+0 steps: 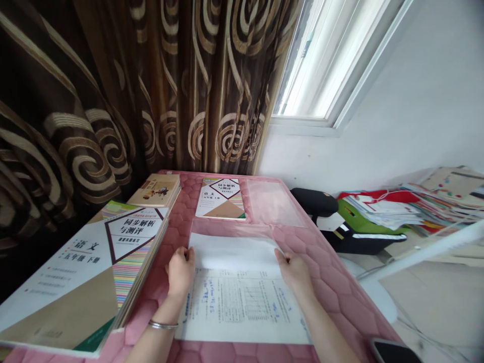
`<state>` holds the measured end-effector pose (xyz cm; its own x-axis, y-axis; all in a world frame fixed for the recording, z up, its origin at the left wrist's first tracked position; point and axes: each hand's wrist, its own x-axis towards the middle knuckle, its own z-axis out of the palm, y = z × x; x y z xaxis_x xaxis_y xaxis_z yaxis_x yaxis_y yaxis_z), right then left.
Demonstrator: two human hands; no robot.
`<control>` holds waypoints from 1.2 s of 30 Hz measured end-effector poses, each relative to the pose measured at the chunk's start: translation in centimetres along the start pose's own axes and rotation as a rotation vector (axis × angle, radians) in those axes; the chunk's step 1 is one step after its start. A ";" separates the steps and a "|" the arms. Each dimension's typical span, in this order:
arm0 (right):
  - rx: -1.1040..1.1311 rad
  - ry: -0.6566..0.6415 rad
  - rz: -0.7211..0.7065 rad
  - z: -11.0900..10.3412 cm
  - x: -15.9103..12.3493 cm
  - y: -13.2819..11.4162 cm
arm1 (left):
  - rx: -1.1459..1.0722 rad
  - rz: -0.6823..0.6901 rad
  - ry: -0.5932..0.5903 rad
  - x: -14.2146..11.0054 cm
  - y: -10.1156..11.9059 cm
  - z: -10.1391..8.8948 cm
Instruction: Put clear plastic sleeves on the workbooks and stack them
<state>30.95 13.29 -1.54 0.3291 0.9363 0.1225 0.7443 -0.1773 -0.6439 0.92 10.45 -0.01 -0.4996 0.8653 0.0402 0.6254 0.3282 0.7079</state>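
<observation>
An open booklet (pixel 245 307) with printed text, a grid and blue handwriting lies before me, seen sideways. Across its far part is a blank white sheet (pixel 234 252), slightly bowed. My left hand (pixel 182 269), with a silver bangle at the wrist, is closed on the left edge of this sheet. At the right edge my right hand (pixel 297 269) is closed in a pinch. What looks like a clear plastic sheet (pixel 227 228) extends beyond the booklet's far edge; how it joins the booklet I cannot tell.
At left stands a stack topped by a large workbook (pixel 86 282), with brown-covered books (pixel 155 190) behind. A smaller workbook (pixel 221 199) and a clear plastic cover (pixel 276 201) lie on the pink padded tabletop (pixel 333 297). A phone-like dark object (pixel 393 351) is near right; a patterned curtain (pixel 212 85) hangs behind.
</observation>
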 end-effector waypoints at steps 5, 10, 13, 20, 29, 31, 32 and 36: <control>0.089 -0.003 0.025 -0.6 -0.2 -0.1 | -0.144 0.047 0.008 -0.3 -0.4 -0.4; 0.297 -0.114 0.118 -2.0 -0.9 -0.7 | -0.160 0.046 0.015 -0.2 -0.7 -0.3; 0.302 -0.097 0.093 -2.2 -0.9 -0.7 | -0.131 0.037 0.013 -0.1 -0.6 -0.3; 0.144 -0.040 0.020 -0.8 -0.3 0.1 | -0.012 -0.026 -0.027 -0.2 0.4 -0.5; 0.078 0.004 0.023 -0.4 0.0 0.6 | -0.091 0.048 -0.031 -0.6 -0.2 -0.8; 0.135 -0.015 0.034 -0.7 -0.1 0.5 | -0.080 0.044 -0.038 -0.8 -0.2 -0.9; 0.166 -0.030 0.043 -0.9 -0.1 0.5 | -0.076 0.036 -0.040 -0.9 -0.2 -1.0; 0.182 -0.059 0.070 -1.5 -0.2 0.3 | -0.026 0.006 -0.044 -1.0 0.1 -1.0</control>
<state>31.95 12.56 -0.61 0.3378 0.9407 0.0318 0.6021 -0.1900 -0.7755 0.86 9.24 0.74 -0.4684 0.8834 0.0137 0.6125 0.3135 0.7256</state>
